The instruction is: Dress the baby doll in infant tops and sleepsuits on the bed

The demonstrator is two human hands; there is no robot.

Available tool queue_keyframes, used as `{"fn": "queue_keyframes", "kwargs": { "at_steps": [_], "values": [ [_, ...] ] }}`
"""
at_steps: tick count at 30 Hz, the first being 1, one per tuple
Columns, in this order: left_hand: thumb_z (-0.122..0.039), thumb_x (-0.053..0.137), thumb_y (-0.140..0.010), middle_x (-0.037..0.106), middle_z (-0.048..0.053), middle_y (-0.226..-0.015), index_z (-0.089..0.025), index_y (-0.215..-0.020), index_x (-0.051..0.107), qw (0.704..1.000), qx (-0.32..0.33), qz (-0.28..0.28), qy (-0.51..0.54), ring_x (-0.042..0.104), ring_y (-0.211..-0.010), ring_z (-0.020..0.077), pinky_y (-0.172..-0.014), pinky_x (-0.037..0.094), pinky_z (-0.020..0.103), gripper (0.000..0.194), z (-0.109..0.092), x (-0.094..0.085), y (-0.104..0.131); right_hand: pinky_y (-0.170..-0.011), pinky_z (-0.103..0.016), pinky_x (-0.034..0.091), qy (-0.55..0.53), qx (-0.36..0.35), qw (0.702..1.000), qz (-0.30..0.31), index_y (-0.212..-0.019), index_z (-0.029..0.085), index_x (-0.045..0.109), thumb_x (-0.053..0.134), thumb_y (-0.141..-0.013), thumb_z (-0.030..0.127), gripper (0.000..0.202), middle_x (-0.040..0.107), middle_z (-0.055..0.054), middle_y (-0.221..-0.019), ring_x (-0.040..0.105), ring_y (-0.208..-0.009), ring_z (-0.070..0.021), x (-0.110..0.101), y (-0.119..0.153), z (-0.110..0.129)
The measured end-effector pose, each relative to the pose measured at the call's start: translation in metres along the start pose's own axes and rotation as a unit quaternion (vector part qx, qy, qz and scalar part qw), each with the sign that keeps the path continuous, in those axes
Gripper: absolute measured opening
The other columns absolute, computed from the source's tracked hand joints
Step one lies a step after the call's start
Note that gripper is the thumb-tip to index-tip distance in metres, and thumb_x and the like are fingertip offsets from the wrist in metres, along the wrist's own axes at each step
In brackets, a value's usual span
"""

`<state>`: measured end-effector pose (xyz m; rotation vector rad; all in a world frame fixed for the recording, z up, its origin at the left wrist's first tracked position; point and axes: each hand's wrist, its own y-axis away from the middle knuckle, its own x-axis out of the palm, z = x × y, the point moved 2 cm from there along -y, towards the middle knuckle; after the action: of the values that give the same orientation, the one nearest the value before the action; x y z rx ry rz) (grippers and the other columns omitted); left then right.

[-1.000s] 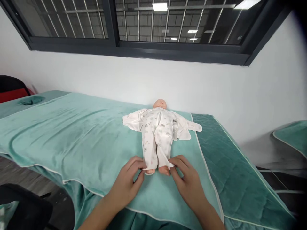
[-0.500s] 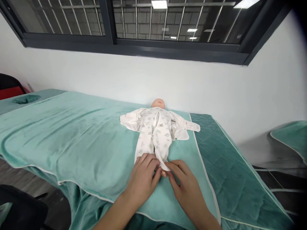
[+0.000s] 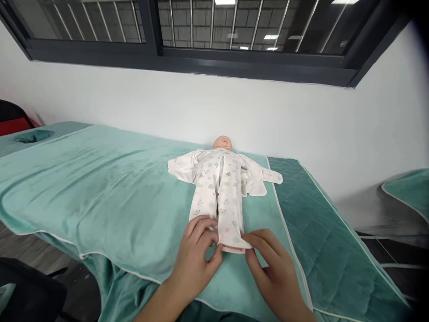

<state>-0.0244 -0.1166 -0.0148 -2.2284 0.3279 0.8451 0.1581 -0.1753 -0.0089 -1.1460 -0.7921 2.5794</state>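
Note:
A baby doll [image 3: 222, 142] lies on its back on a light green blanket [image 3: 140, 201], its head toward the wall. It wears a white printed baby outfit [image 3: 231, 197] with sleeves spread to both sides and two legs pointing toward me. My left hand [image 3: 197, 250] pinches the left edge of the right-hand leg's cuff between thumb and finger. With thumb and forefinger, my right hand [image 3: 275, 264] grips the other corner of that same cuff. The hem lies stretched flat between them, and the doll's foot is hidden. The end of the other leg sits behind my left hand.
Darker green quilted cover [image 3: 328, 232] shows on the bed's right side. Behind the bed stand a white wall [image 3: 134, 98] and a dark-framed window [image 3: 251, 65]. A black chair [image 3: 30, 290] is at the lower left, and another green-covered surface [image 3: 409, 192] at the right.
The leg cuff, bunched and folded before, is now spread wide between my hands. My right hand has moved right and toward me; the doll's foot is now covered.

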Motion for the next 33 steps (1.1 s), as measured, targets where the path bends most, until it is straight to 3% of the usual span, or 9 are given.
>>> {"fn": "queue_keyframes", "kwargs": {
  "at_steps": [5, 8, 10, 13, 17, 21, 28, 33],
  "values": [
    [-0.013, 0.054, -0.089, 0.052, 0.009, -0.135, -0.023, -0.105, 0.058, 0.999, 0.012, 0.034, -0.032, 0.038, -0.134, 0.0291, -0.109, 0.039, 0.051, 0.019, 0.004, -0.005, 0.022, -0.075, -0.035, 0.054, 0.051, -0.01, 0.997, 0.057, -0.115, 0.026, 0.056, 0.051, -0.091, 0.012, 0.028, 0.061, -0.007, -0.1, 0.06, -0.092, -0.0211, 0.005, 0.019, -0.007],
    [-0.01, 0.049, -0.091, 0.051, 0.01, -0.135, -0.026, -0.128, 0.049, 1.0, 0.0, -0.002, -0.024, 0.044, -0.129, 0.0249, -0.106, 0.044, 0.046, 0.04, 0.018, -0.013, 0.039, -0.081, -0.039, 0.056, 0.062, 0.017, 0.997, 0.048, -0.12, 0.027, 0.054, 0.054, -0.091, 0.017, 0.031, 0.059, -0.009, -0.111, 0.059, -0.102, -0.0236, 0.011, 0.03, -0.013],
    [-0.009, 0.047, -0.092, 0.052, 0.01, -0.131, -0.028, -0.133, 0.046, 0.998, -0.032, -0.031, -0.032, 0.049, -0.124, 0.0233, -0.103, 0.047, 0.043, 0.045, 0.031, -0.017, 0.047, -0.089, -0.043, 0.055, 0.055, 0.018, 0.998, 0.036, -0.127, 0.027, 0.051, 0.056, -0.09, 0.019, 0.038, 0.056, -0.011, -0.123, 0.055, -0.114, -0.0261, 0.014, 0.03, -0.01],
    [-0.015, 0.051, -0.092, 0.055, 0.009, -0.124, -0.026, -0.129, 0.049, 0.992, -0.1, -0.049, -0.061, 0.053, -0.116, 0.024, -0.097, 0.049, 0.043, 0.039, 0.046, -0.018, 0.05, -0.097, -0.05, 0.051, 0.05, 0.006, 0.998, 0.049, -0.13, 0.028, 0.05, 0.055, -0.089, 0.018, 0.042, 0.051, -0.011, -0.134, 0.047, -0.127, -0.0293, 0.022, 0.016, 0.006],
    [-0.021, 0.056, -0.09, 0.059, 0.007, -0.112, -0.024, -0.117, 0.055, 0.991, -0.124, 0.0, -0.045, 0.055, -0.107, 0.0241, -0.091, 0.05, 0.042, 0.027, 0.051, -0.013, 0.039, -0.105, -0.059, 0.043, 0.087, 0.01, 0.992, 0.085, -0.115, 0.026, 0.058, 0.054, -0.088, 0.017, 0.029, 0.048, -0.009, -0.141, 0.037, -0.137, -0.033, 0.039, -0.013, 0.026],
    [-0.018, 0.048, -0.094, 0.06, 0.005, -0.101, -0.023, -0.102, 0.058, 0.994, -0.11, -0.008, 0.015, 0.058, -0.097, 0.0203, -0.083, 0.051, 0.036, 0.013, 0.044, -0.016, 0.029, -0.111, -0.067, 0.031, 0.106, -0.002, 0.989, 0.101, -0.101, 0.024, 0.061, 0.059, -0.086, 0.02, 0.016, 0.05, -0.01, -0.14, 0.036, -0.138, -0.0349, 0.054, -0.029, 0.035],
    [-0.007, 0.048, -0.09, 0.058, 0.005, -0.097, -0.025, -0.106, 0.054, 0.997, -0.005, -0.063, 0.041, 0.058, -0.09, 0.0175, -0.077, 0.05, 0.031, 0.025, 0.026, -0.039, 0.031, -0.115, -0.061, 0.027, 0.066, -0.015, 0.993, 0.101, -0.093, 0.024, 0.057, 0.047, -0.092, 0.014, 0.015, 0.054, -0.006, -0.134, 0.036, -0.139, -0.0272, 0.05, -0.026, 0.04],
    [-0.009, 0.048, -0.09, 0.058, 0.006, -0.101, -0.024, -0.107, 0.055, 0.999, -0.015, -0.035, 0.034, 0.058, -0.095, 0.0191, -0.08, 0.051, 0.033, 0.025, 0.042, -0.043, 0.042, -0.116, -0.061, 0.024, 0.055, -0.03, 0.992, 0.109, -0.095, 0.025, 0.057, 0.048, -0.091, 0.014, 0.015, 0.054, -0.005, -0.134, 0.039, -0.137, -0.027, 0.044, -0.013, 0.038]
  ]
}}
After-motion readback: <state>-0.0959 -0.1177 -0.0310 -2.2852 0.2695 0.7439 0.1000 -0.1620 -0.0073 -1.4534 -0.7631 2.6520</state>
